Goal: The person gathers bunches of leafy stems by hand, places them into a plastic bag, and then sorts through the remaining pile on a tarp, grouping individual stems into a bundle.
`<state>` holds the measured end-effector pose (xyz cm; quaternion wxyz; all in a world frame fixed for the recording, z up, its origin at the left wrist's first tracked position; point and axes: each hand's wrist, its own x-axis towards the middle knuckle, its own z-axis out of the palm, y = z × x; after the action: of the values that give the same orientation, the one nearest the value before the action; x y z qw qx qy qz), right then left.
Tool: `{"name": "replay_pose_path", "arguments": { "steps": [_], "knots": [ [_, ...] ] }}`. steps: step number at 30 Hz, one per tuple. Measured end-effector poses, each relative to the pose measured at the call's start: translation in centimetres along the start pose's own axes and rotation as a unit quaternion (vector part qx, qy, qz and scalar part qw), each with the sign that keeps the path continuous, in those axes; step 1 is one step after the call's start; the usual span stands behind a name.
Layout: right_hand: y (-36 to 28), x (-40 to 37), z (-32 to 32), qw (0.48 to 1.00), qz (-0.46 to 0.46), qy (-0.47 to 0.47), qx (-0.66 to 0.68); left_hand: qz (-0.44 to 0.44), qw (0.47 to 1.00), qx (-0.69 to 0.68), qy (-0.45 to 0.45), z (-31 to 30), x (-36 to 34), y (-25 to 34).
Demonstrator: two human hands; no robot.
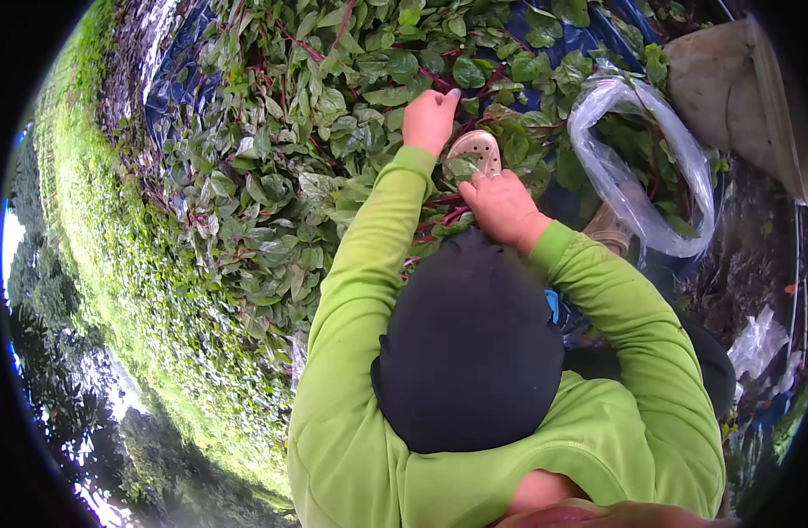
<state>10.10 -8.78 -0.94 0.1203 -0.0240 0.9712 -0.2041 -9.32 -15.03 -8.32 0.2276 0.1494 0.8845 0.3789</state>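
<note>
Red-stemmed leafy greens (246, 189) lie in a thick heap in front of me. My left hand (429, 121) is closed at the heap, its thumb against a red stem (435, 79) that runs up from the fingers. Lower and to the right, my right hand (503, 207) has its fingers curled over a small bunch, with red stems (445, 211) showing at its left side. The tips of those fingers are partly hidden. Just beyond it is a beige clog (477, 150) on my foot, and my dark-clad knee (470, 343) rises below both hands.
An open clear plastic bag (589, 114) with greens inside stands to the right. Behind it leans a worn beige container (725, 84). Blue sheeting (188, 84) lies under the heap. Crumpled clear plastic (760, 341) is at far right; bright green plants (131, 264) grow at left.
</note>
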Motion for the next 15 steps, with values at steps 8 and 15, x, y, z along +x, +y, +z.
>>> {"name": "replay_pose_path", "arguments": {
  "steps": [8,15],
  "knots": [
    [0.3,-0.2,0.3,1.0,0.014,-0.012,-0.007,-0.101,0.961,-0.256,0.0,-0.5,4.0,-1.7],
    [0.3,-0.6,0.3,1.0,0.005,0.018,0.004,0.085,0.947,0.012,0.309,-25.6,-7.8,5.1]
  ]
}}
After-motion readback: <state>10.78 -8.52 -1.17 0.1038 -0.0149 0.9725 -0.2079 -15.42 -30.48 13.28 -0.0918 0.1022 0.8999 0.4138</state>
